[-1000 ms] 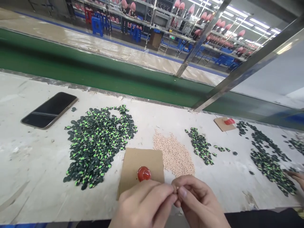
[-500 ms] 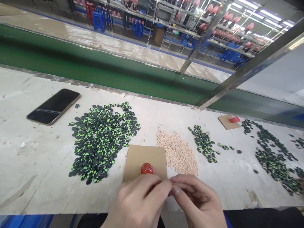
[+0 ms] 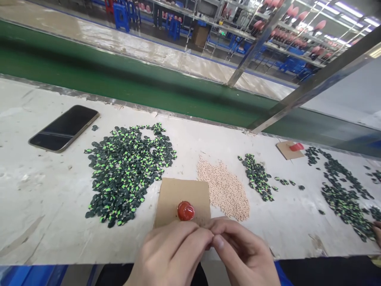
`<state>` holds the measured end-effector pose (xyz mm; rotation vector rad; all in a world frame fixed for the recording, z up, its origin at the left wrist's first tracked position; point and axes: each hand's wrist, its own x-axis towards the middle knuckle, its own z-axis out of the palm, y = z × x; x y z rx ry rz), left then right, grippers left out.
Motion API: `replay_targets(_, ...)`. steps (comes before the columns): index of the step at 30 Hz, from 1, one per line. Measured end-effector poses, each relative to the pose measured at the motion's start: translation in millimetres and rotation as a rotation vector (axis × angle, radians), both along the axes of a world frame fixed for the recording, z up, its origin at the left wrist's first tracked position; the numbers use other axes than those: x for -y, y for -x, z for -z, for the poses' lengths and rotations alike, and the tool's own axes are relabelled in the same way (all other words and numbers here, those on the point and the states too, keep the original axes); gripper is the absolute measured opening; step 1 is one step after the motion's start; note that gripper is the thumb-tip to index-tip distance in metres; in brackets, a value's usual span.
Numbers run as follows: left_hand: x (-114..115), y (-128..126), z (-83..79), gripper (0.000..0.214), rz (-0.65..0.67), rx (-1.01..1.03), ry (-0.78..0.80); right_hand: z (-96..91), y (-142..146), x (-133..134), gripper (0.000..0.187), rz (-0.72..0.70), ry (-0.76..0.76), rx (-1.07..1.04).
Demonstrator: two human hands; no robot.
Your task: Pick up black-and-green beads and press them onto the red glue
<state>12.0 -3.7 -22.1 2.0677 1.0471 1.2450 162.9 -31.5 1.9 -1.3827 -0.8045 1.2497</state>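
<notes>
My left hand (image 3: 175, 250) and my right hand (image 3: 241, 248) meet at the fingertips over the table's near edge. Both are closed in a pinch, and whatever lies between the fingers is hidden. Just beyond them is a square of brown cardboard (image 3: 172, 194) bearing a round, glossy red blob (image 3: 186, 211). To its right spreads a heap of small pale pink beads (image 3: 224, 188). Left of the cardboard lies a large pile of small dark pieces with bright green marks (image 3: 127, 171). A smaller group of such dark green pieces (image 3: 258, 176) sits right of the beads.
A phone (image 3: 64, 128) lies at the left of the white table (image 3: 44, 198). Farther right are another cardboard piece (image 3: 288, 150) with a red item, more dark pieces (image 3: 342, 206) and another person's hand (image 3: 377, 232). A green belt (image 3: 119, 75) runs behind, with a metal post (image 3: 285, 103).
The view has shifted slightly. My fingertips stay together and have moved a little left, showing more of the red blob. Another person's hand shows more at the right edge.
</notes>
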Motion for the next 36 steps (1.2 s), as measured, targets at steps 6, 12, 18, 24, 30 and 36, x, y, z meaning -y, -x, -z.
replay_targets(6, -2, 22, 12.5, 0.016, -0.197, 0.204, 0.369, 21.7, -17, -4, 0.012, -0.120, -0.232, 0.523)
replay_targets(12, -2, 30, 28.2, 0.021, -0.205, 0.166, 0.376, 38.8, -20, -7, 0.018, -0.239, -0.326, 0.783)
replay_targets(18, -3, 29, 29.1, 0.020, -0.182, 0.172, 0.364, 37.6, -14, -11, 0.020, -0.242, -0.352, 0.839)
replay_targets(24, -5, 32, 30.3, 0.025, -0.161, 0.219, 0.327, 37.1, -14, -12, 0.020, -0.273, -0.341, 0.849)
replay_targets(30, -2, 27, 7.1, 0.033, -0.180, 0.390, 0.550, 27.8, -17, -6, 0.014, -0.189, -0.192, 0.531)
replay_targets(36, 0, 5, -18.4, 0.006, -0.135, 0.810, 1.291, 15.4, -15, 4, 0.005, -0.185, -0.055, -0.060)
